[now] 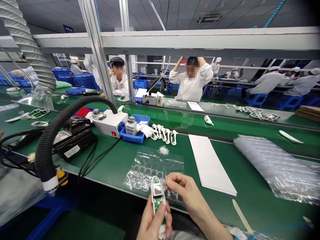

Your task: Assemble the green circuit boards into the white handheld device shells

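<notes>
Upright in my left hand is a long white plastic housing with a green circuit board and a small screen inside. The fingers wrap round its lower half, and the thumb lies over the board. My right hand is closed in a pinch just right of the housing's top. Whatever sits between its fingertips is too small to make out. Behind both hands, a clear plastic bag and a clear tray of small square pockets lie on the green bench.
White ring-shaped frames lie beside a blue bin holding a bottle. A black extraction hose arches at left. White sheets and stacked clear trays lie to the right. Co-workers sit beyond the green conveyor.
</notes>
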`<state>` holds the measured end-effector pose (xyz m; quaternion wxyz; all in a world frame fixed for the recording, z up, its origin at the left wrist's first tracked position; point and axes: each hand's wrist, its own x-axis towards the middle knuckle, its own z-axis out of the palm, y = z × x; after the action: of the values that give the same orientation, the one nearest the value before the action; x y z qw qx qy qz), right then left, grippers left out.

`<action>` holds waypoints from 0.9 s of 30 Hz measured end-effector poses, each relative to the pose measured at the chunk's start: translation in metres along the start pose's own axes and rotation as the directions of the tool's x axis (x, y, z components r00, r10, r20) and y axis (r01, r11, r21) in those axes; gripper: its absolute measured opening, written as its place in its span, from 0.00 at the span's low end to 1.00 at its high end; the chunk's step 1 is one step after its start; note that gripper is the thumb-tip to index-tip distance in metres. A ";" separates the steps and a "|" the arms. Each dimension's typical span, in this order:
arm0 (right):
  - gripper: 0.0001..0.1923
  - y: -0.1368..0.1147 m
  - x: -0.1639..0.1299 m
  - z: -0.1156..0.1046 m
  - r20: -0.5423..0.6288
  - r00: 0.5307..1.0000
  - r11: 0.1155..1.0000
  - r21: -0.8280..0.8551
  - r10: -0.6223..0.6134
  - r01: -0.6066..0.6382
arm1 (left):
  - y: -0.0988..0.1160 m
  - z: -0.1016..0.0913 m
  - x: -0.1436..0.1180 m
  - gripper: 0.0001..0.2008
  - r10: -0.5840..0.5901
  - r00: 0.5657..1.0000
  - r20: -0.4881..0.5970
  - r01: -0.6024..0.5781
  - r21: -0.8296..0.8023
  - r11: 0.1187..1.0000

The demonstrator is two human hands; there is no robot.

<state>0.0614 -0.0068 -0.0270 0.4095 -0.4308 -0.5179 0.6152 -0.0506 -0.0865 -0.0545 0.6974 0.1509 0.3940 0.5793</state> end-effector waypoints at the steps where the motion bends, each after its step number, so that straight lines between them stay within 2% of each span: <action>1: 0.14 -0.003 0.008 0.006 -0.010 1.000 1.000 0.025 0.009 -0.009 | 0.007 0.002 0.003 0.18 0.023 0.999 -0.029 -0.024 -0.043 0.999; 6: 0.13 -0.013 0.021 0.045 0.010 1.000 0.992 0.127 -0.022 0.021 | 0.031 0.003 0.014 0.15 0.186 0.959 -0.213 -0.230 -0.204 0.952; 12: 0.16 0.004 0.011 0.076 0.051 0.988 0.900 0.408 0.149 -0.156 | 0.035 -0.008 0.018 0.14 0.196 0.963 -0.184 -0.245 -0.301 0.922; 15: 0.16 0.009 0.010 0.080 -0.007 0.983 0.886 0.435 0.182 -0.161 | 0.031 -0.012 0.020 0.15 0.186 0.961 -0.205 -0.245 -0.317 0.916; 19: 0.14 0.006 0.014 0.076 -0.081 0.980 0.901 0.413 0.185 -0.136 | 0.029 -0.016 0.018 0.18 0.147 0.976 -0.159 -0.187 -0.279 0.942; 23: 0.13 0.006 0.019 0.070 -0.052 0.973 0.895 0.405 0.225 -0.185 | 0.031 -0.022 0.017 0.19 0.087 0.990 -0.115 -0.115 -0.263 0.958; 27: 0.13 0.009 0.017 0.072 -0.017 0.973 0.875 0.441 0.231 -0.200 | 0.026 -0.022 0.018 0.21 0.061 0.987 -0.148 -0.109 -0.340 0.934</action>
<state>-0.0126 -0.0123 -0.0311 0.4421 -0.4040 -0.3010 0.7421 -0.0840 -0.0681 -0.0583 0.6591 0.0031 0.3252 0.6781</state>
